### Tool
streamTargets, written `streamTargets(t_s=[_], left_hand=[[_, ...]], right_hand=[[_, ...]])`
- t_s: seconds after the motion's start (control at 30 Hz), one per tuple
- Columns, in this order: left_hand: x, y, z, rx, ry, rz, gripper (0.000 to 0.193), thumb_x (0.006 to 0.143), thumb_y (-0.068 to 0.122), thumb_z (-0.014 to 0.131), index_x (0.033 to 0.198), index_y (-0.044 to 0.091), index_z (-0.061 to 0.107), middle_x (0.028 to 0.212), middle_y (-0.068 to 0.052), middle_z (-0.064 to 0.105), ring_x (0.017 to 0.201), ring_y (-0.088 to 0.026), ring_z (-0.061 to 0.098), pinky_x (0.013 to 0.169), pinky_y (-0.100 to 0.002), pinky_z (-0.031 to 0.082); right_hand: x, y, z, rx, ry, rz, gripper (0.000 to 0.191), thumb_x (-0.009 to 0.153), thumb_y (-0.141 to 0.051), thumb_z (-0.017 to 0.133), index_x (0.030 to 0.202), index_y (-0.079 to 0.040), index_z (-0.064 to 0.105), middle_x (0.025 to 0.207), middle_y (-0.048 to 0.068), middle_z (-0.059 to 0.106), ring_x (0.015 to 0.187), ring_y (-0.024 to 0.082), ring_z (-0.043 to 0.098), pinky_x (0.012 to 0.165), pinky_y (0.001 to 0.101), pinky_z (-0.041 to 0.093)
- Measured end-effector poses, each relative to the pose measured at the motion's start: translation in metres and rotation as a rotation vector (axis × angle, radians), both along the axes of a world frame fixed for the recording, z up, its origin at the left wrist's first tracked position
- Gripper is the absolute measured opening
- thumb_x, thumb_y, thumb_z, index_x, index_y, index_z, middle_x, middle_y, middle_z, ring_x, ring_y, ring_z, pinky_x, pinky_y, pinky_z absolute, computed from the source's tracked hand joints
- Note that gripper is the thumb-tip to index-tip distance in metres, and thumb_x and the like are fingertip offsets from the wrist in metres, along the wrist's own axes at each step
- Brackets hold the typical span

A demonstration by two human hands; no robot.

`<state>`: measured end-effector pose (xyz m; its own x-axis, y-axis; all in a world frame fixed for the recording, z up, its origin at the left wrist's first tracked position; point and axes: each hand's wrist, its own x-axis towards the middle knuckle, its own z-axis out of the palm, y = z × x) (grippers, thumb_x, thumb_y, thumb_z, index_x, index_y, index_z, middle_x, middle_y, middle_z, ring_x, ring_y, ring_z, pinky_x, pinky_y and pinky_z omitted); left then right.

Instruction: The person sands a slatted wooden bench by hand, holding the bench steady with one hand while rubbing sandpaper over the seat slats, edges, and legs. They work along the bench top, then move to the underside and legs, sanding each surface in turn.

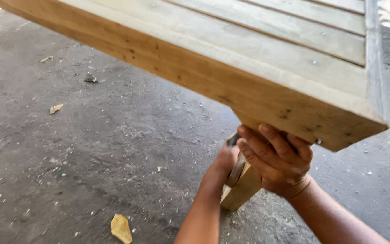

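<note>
While the right hand (276,160) wraps its fingers around the wooden leg (242,187) under the slatted wooden frame (267,58), the left hand (225,158) at 9 o'clock of it is mostly hidden, grip unclear. The tilted frame could slip and pinch fingers. Beyond, wood chips (121,228) litter the floor (91,149)
</note>
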<state>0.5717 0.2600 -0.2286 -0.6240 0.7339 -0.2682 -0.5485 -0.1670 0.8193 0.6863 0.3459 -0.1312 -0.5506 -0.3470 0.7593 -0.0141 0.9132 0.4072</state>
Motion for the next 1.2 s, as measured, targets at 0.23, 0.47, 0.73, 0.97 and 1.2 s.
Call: streamTargets(t_s=[0.23,0.47,0.73,0.97,1.2], left_hand=[[0.012,-0.009,-0.021,0.114,0.298,-0.022,0.029,0.1,0.016,0.055,0.125,0.004,0.062,0.105,-0.005,0.066,0.094,-0.013,0.06,0.08,-0.032,0.053],[0.005,0.003,-0.015,-0.318,0.715,-0.153,0.048,0.107,0.039,0.037,0.138,0.009,0.058,0.133,-0.018,0.062,0.125,-0.036,0.056,0.104,-0.043,0.047],[-0.008,0.009,0.01,-0.166,1.256,-0.084,0.05,0.101,0.035,0.048,0.143,0.009,0.056,0.152,-0.023,0.052,0.141,-0.042,0.043,0.114,-0.044,0.039],[-0.002,0.029,0.011,-0.044,0.338,-0.305,0.052,0.099,0.041,0.054,0.133,0.003,0.06,0.123,-0.013,0.068,0.107,-0.021,0.063,0.09,-0.039,0.054],[0.007,-0.016,-0.015,-0.08,0.999,-0.053,0.04,0.101,0.035,0.055,0.129,0.007,0.063,0.122,-0.01,0.072,0.113,-0.022,0.066,0.101,-0.035,0.052]], right_hand=[[0.001,-0.003,0.002,-0.014,0.005,0.01,0.019,0.103,-0.027,0.067,0.107,-0.024,0.086,0.127,-0.009,0.076,0.134,0.015,0.055,0.12,0.0346,0.028],[0.004,-0.002,0.001,0.004,0.005,0.012,0.019,0.105,-0.031,0.068,0.106,-0.025,0.085,0.127,-0.009,0.076,0.134,0.016,0.054,0.122,0.0348,0.025],[0.005,0.001,-0.003,0.015,-0.016,-0.002,0.024,0.104,-0.027,0.063,0.107,-0.026,0.086,0.128,-0.008,0.077,0.135,0.016,0.054,0.12,0.0357,0.025],[0.004,0.002,-0.005,0.012,-0.013,-0.026,0.023,0.106,-0.031,0.063,0.109,-0.029,0.086,0.13,-0.011,0.076,0.137,0.013,0.052,0.122,0.0339,0.023],[0.003,0.0,-0.004,0.014,0.001,-0.023,0.021,0.107,-0.032,0.064,0.11,-0.028,0.085,0.13,-0.012,0.075,0.137,0.012,0.051,0.122,0.0328,0.023]])
